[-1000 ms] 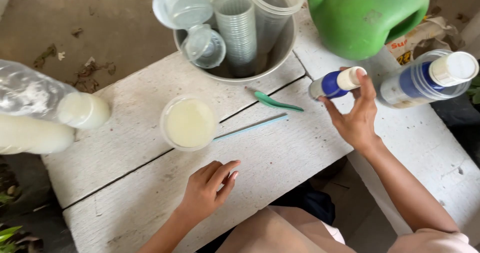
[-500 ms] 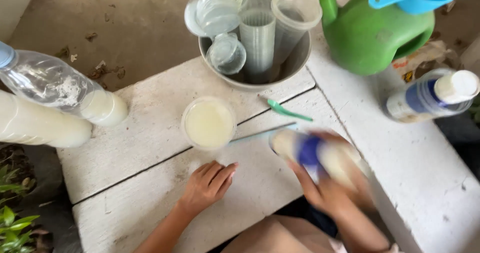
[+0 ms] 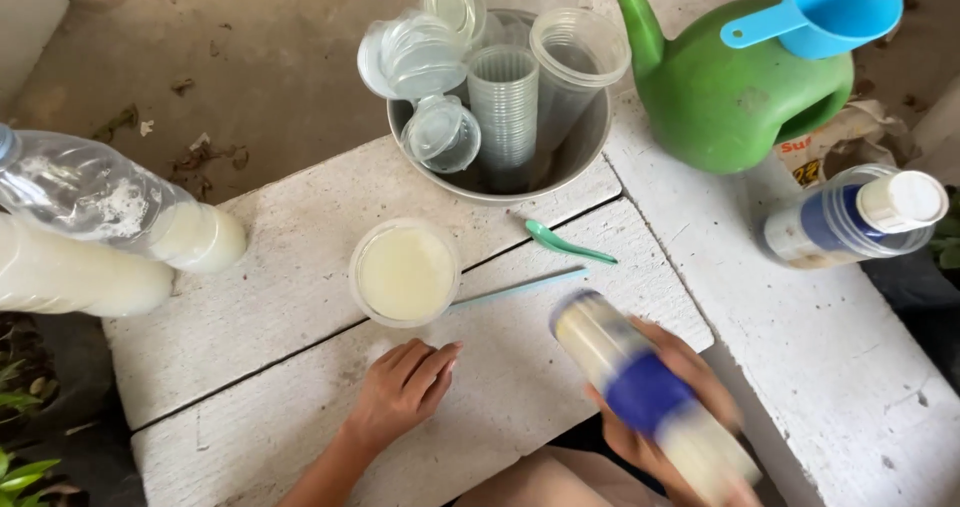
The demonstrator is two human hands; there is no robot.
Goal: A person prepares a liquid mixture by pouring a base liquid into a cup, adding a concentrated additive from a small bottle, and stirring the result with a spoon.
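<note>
Two bare forearms are seen, with no sleeves reaching the wrists. No rings, watch or bracelet are visible on the left hand (image 3: 400,392), whose short nails are unpainted. The right hand (image 3: 665,422) is blurred, so finer detail cannot be told. Dark cloth is glimpsed between the forearms.

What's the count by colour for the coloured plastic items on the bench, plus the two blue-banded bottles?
Green: 2, watering can and spoon
Blue: 2, scoop and straw
Blue-banded bottles: 2, one in the right hand, blurred; one lying by the can
Total: 6
</note>
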